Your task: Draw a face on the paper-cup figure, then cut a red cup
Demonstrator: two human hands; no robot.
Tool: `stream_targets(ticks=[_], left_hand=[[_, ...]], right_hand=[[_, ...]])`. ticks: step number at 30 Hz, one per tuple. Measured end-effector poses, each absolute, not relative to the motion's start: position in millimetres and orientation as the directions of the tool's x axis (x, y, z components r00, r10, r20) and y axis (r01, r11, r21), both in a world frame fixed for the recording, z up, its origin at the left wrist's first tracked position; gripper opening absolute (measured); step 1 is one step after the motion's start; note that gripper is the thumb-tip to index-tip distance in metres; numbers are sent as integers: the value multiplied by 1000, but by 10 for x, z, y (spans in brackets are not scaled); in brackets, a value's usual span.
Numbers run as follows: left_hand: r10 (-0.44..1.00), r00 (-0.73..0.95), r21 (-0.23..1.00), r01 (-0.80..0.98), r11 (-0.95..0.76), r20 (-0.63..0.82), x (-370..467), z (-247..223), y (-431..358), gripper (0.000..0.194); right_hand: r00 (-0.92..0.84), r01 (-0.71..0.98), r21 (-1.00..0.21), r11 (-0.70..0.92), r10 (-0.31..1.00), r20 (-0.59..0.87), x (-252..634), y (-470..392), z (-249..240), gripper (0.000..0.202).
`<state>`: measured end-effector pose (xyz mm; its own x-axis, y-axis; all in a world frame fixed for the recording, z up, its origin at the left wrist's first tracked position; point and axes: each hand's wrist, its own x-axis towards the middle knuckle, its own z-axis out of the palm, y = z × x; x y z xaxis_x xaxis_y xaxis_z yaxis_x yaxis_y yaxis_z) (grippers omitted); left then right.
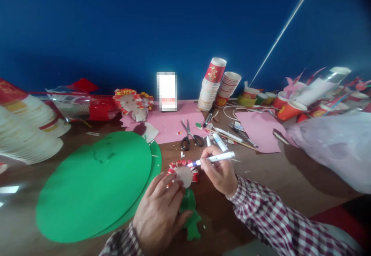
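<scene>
The right hand pinches a marker between thumb and fingers, its tip at the right edge of a paper flower. The flower is a round white disc ringed with red-and-white petals, lying on the table at near centre, with a green paper stem below it. The left hand lies flat with its fingers pressing on the flower's left side and over part of the stem; it grips nothing, only holds the paper down.

No writing on the marker can be read. The cups in the far stack carry red and yellow printing, too blurred to make out, and a white card against the blue wall is pixelated over, so nothing on it is legible.

Left of the hands lie two large green discs, one over the other, the lower showing only as a rim. Scissors lie far of the flower on pink paper, beside more pens. Far left, a stack of white plates is cut off by the frame edge. At the right a clear plastic bag hides what lies under it, and more cups behind it are partly covered by paper scraps. A second flower stands at the far left-centre, its detail soft. Both sleeves are checked red and white.
</scene>
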<state>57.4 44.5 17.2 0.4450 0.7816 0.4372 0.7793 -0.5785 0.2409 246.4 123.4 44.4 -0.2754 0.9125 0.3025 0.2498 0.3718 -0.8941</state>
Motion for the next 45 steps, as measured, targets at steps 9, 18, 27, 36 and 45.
stream_targets(ticks=[9,18,27,36,45], left_hand=[[765,437,229,778,-585,473,564,198,432,45],[796,424,294,768,-569,432,562,186,432,50],[763,433,312,729,-609,479,548,223,417,43],[673,511,206,693,-691,535,572,156,391,34],[717,515,146,755,-639,470,573,83,399,42]], right_hand=[[-268,250,-894,371,914,304,2485,1246,432,9],[-254,253,-893,373,916,311,2506,1262,426,10],[-251,266,-891,367,919,304,2522,1258,411,11],[-390,362,-795,487,854,345,2485,1212,459,4],[-449,427,-733,529,828,336,2441,1214,393,4]])
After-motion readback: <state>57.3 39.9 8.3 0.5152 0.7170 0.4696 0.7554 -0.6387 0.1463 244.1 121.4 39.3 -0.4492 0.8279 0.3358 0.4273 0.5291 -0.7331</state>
